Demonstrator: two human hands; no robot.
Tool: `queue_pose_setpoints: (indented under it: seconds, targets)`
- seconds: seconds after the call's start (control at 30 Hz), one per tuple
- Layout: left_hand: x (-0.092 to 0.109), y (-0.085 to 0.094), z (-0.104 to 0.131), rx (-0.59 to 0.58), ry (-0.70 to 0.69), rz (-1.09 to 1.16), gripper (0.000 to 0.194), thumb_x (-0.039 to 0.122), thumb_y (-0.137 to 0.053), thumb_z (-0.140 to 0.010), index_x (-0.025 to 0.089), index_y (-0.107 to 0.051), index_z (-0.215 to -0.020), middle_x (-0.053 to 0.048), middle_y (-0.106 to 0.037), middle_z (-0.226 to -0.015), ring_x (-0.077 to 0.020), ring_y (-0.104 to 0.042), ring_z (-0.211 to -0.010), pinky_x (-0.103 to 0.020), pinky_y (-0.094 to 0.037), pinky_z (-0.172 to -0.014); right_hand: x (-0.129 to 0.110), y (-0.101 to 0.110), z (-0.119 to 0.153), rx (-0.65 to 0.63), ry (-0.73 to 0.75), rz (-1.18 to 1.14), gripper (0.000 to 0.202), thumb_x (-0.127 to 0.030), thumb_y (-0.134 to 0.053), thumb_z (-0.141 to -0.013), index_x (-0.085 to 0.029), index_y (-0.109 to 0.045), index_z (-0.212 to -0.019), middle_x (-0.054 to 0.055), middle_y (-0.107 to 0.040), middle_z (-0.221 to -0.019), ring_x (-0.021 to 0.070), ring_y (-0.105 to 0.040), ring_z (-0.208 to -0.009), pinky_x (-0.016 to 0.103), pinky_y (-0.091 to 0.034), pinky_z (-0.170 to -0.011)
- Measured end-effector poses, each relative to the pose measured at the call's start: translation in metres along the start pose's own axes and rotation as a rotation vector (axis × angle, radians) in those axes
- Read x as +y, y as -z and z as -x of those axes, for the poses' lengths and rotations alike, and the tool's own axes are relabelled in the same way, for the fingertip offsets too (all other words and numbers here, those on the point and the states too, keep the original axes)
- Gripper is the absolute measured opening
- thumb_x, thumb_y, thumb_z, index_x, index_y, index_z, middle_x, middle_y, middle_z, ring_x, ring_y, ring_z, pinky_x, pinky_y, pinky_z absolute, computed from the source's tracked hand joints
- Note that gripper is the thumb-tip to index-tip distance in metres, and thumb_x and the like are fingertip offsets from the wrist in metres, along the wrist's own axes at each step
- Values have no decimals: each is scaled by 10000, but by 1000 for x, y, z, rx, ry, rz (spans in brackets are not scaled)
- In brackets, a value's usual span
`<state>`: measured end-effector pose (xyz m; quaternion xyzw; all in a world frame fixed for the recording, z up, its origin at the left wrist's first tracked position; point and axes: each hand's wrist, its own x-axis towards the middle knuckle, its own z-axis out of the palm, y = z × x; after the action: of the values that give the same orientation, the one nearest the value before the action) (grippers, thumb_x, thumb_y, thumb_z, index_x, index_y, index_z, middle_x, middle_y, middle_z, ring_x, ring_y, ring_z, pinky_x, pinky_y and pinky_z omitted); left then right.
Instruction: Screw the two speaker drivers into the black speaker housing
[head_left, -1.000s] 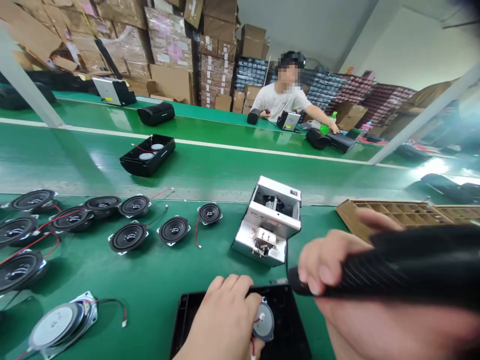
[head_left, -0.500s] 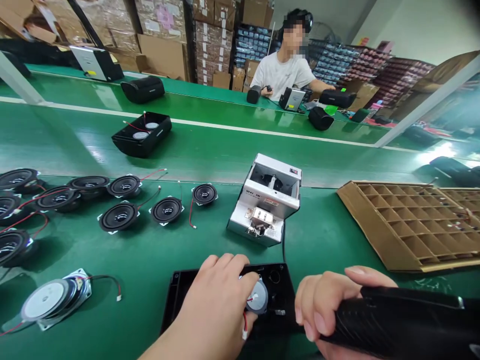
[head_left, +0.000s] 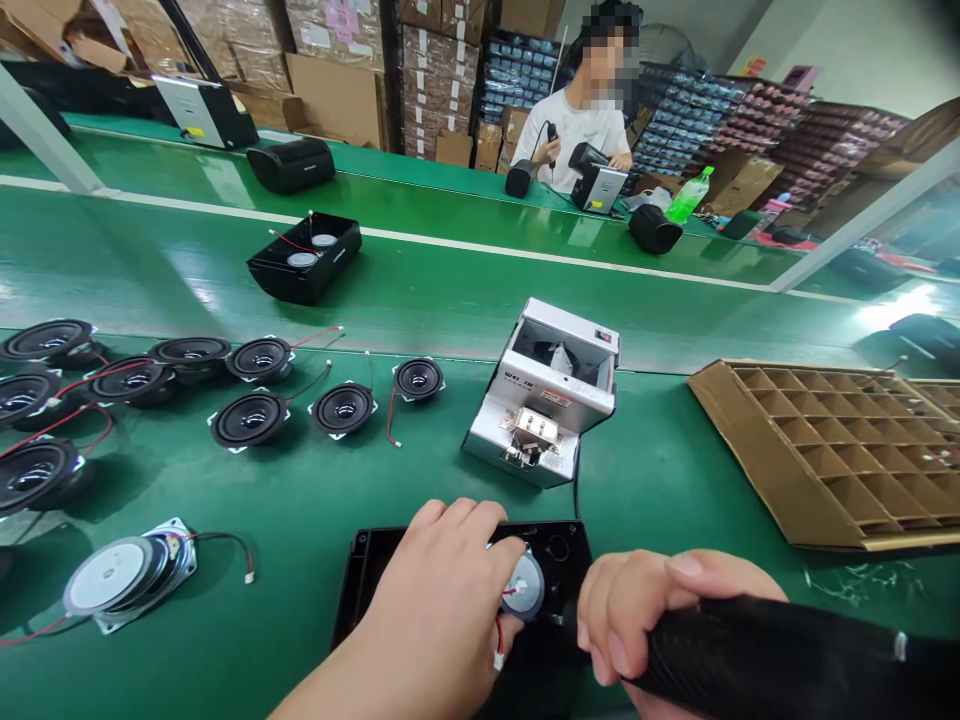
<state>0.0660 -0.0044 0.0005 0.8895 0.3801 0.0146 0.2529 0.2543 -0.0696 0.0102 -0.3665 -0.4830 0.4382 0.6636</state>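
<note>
Pressing a small speaker driver [head_left: 523,585] into the black housing panel [head_left: 375,590] at the bench's near edge, the left hand [head_left: 442,610] grips its stiff rim, sparing the seemingly fragile leads, while the right hand [head_left: 652,625] clamps the black screwdriver [head_left: 780,660].

Across the green belt, the seated co-worker in a white shirt [head_left: 574,130] now raises a dark tool beside a small black cylinder [head_left: 520,178], no longer reaching sideways, and a green plastic bottle [head_left: 688,195] shows.
</note>
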Motion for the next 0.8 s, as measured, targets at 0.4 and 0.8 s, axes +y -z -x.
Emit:
queue_pose_setpoints:
  seconds: [0.4,0.8]
  targets:
    - [2,-1,6,24,5,4,328,264,-807,-879,250,-760,-1204,-95,-707,-1400,-344,-668,-1249,-540,-513,-1052,26,4,19,-88,142,13,374,-373,-452,-1094,-351,-823,-1061,19,-773,-649,218,-656,-490,378,-547,-505]
    - [-14,-9,15,167,-53,-74,442,424,-915,-846,249,-772,-1226,-157,-733,-1421,-399,-697,-1317,-602,-554,-1141,35,3,14,55,264,68,335,-660,-685,-1002,-373,-750,-1162,-30,-698,-595,202,-577,-368,334,-522,-372]
